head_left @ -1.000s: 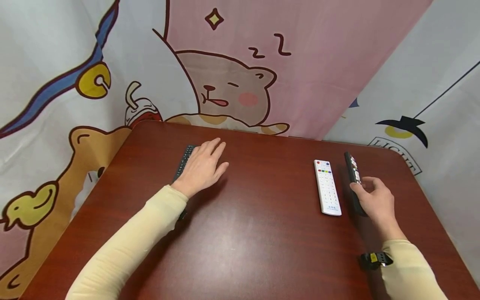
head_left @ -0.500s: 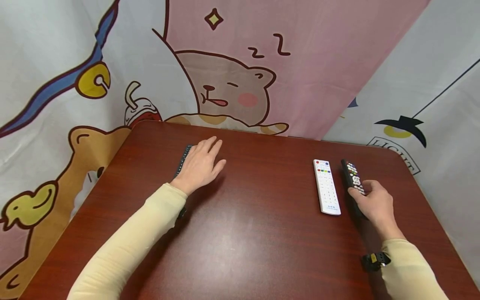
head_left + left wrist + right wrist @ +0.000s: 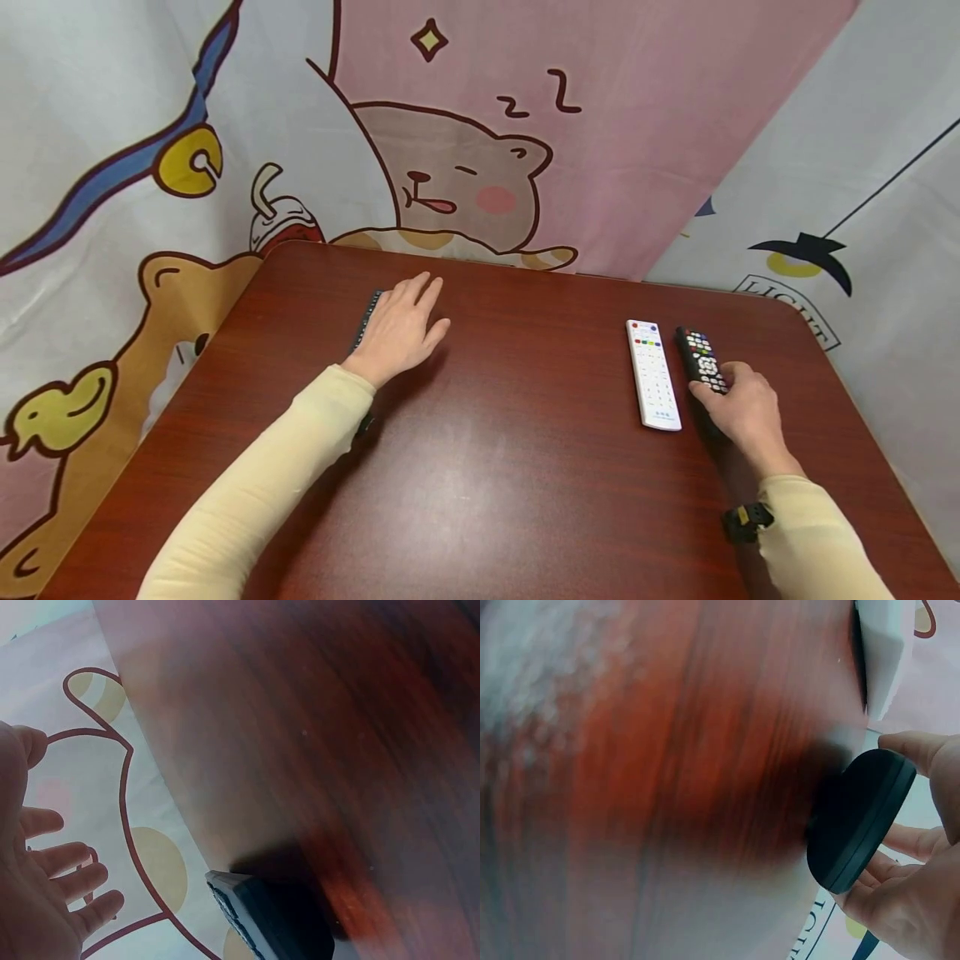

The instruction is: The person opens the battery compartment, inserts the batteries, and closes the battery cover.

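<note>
At the table's right, my right hand [image 3: 746, 408] grips a black remote control [image 3: 701, 358] by its near end, thumb on its left edge and fingers on the other. In the right wrist view the black remote's rounded end [image 3: 859, 821] sits between thumb and fingers, close over the wood. A white remote control [image 3: 654, 375] lies just left of it. On the left, my left hand [image 3: 397, 325] hovers with spread, relaxed fingers over a dark remote [image 3: 367, 318], covering most of it. The left wrist view shows that remote's end [image 3: 277, 919] below the open hand [image 3: 52, 855], apart from it.
The glossy reddish-brown table [image 3: 480, 500] has rounded far corners. A cartoon-printed curtain [image 3: 637, 108] hangs along its back and sides. A dark strap device [image 3: 746, 522] sits at the right wrist.
My right hand has tilted the black remote flatter and shifted it slightly left and toward me, so its buttons now face up. My left hand has drifted slightly left.
</note>
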`<state>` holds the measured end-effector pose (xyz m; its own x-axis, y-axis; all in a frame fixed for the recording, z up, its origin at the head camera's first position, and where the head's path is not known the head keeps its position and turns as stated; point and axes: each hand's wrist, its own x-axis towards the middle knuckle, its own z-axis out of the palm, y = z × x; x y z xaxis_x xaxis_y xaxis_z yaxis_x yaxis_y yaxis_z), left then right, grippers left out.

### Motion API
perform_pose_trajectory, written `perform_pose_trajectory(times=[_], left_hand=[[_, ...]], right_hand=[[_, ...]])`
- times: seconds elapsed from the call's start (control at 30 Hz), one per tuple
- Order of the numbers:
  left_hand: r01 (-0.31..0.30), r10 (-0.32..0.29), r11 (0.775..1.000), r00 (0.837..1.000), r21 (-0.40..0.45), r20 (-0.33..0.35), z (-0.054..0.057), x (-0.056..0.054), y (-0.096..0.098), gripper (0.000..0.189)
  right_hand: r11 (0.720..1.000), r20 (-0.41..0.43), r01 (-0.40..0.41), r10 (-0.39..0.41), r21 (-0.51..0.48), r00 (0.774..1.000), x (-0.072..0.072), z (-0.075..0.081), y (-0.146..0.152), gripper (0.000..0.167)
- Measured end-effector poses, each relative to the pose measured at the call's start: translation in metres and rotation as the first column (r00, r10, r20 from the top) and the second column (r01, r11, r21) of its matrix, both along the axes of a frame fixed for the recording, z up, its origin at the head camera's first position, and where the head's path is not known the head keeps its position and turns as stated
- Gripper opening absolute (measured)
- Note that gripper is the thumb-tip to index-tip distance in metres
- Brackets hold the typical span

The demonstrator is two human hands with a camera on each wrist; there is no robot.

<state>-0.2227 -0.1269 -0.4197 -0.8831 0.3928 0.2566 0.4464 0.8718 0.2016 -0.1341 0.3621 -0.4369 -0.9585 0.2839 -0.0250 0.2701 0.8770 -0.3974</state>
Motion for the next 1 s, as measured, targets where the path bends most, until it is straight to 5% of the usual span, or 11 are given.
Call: perform_pose_trajectory(times=[0.5, 1.0], left_hand=[[-0.005, 0.005, 1.0, 1.0, -0.002, 0.012, -0.005, -0.002, 0.002, 0.067], [-0.005, 0.005, 0.999, 1.0, -0.035, 0.009, -0.005, -0.006, 0.005, 0.069]], right_hand=[[0.999, 0.007, -0.007, 0.007, 0.041, 1.0, -0.001, -0.002, -0.006, 0.072], [0.992, -0.172, -0.123, 0.128, 0.04, 0.977, -0.006, 0.012, -0.025, 0.061]])
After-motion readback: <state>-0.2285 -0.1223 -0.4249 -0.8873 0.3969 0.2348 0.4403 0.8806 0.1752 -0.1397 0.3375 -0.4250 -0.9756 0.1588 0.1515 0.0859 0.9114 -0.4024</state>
